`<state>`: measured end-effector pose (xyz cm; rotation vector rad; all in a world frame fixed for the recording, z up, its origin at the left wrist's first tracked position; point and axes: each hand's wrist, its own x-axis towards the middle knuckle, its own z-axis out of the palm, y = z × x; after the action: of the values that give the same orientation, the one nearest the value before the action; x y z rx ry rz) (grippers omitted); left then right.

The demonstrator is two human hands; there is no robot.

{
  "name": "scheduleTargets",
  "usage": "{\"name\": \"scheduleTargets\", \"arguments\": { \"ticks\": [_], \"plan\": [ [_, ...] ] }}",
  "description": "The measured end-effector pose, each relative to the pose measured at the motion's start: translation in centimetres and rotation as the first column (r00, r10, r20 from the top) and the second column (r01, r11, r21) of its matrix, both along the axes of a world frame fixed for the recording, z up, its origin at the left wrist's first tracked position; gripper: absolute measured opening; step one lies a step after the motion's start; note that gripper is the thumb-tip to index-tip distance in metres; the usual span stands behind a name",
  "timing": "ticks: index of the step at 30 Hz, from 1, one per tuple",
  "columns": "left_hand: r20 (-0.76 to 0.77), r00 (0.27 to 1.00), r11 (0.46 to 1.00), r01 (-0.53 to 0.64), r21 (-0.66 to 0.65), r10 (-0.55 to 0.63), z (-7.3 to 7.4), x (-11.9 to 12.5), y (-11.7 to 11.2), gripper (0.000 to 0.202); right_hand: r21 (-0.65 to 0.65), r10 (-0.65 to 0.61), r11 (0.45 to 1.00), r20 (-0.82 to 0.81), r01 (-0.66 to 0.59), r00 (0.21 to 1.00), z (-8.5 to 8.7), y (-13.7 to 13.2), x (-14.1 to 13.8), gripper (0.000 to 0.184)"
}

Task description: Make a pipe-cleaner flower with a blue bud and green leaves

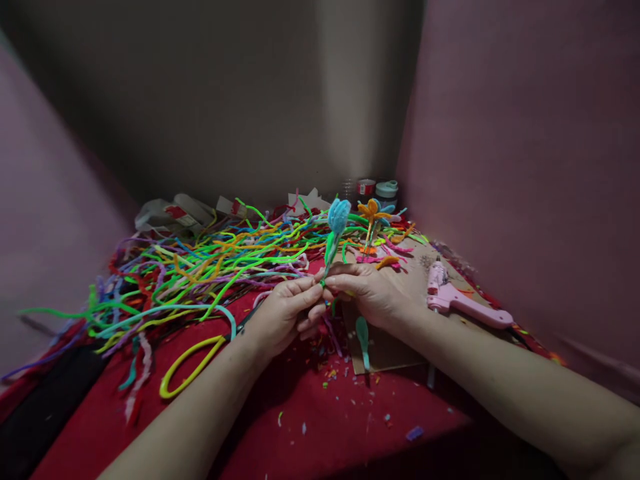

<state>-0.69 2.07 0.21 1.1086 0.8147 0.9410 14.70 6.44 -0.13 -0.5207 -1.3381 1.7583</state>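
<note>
Over the left edge of the cardboard (395, 353), the left hand (291, 303) and the right hand (370, 293) are pinching the lower stem of a fuzzy blue flower (339, 215) between thumbs and fingers, close together, and the flower is pointing up above them with a slight lean to the right. On the cardboard, a pale green petal (363, 333) is lying near the front left corner and a pink glue gun (467, 305) is resting toward the right side, while an orange flower (371, 212) is showing near the far end. Left of the cardboard, coloured pipe cleaners (215, 257) are sprawling across the red cloth (280, 427) behind a yellow loop (167, 381).
</note>
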Motion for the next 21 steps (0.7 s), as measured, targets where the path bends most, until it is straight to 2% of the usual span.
{"name": "scheduleTargets", "arguments": {
  "ticks": [2,4,6,8,13,21],
  "plan": [
    [-0.133,0.985,0.989,-0.099,0.110,0.113,0.0,0.3,0.0,0.017,-0.020,-0.038,0.999,0.016,0.038,0.999,0.2,-0.2,-0.1,0.007],
    [-0.254,0.932,0.951,-0.202,0.234,0.260,0.1,0.7,-0.2,0.019,-0.040,-0.077,0.996,0.043,0.079,0.996,0.4,-0.5,-0.1,0.005],
    [-0.321,0.875,0.911,-0.259,0.321,0.362,0.1,1.0,-0.3,0.019,-0.068,-0.115,0.990,0.069,0.120,0.991,0.6,-0.7,-0.2,0.004],
    [-0.339,0.845,0.885,-0.283,0.370,0.413,0.0,1.3,-0.5,0.019,-0.093,-0.143,0.984,0.091,0.151,0.986,0.8,-0.8,-0.3,0.003],
    [-0.340,0.819,0.849,-0.297,0.437,0.461,-0.2,1.5,-0.7,0.021,-0.093,-0.146,0.983,0.119,0.158,0.982,0.9,-0.9,-0.2,0.006],
    [-0.308,0.878,0.915,-0.282,0.287,0.367,0.2,1.0,-0.6,0.018,0.029,-0.173,0.985,0.168,0.171,0.971,1.1,-1.0,0.0,0.008]
  ]
}}
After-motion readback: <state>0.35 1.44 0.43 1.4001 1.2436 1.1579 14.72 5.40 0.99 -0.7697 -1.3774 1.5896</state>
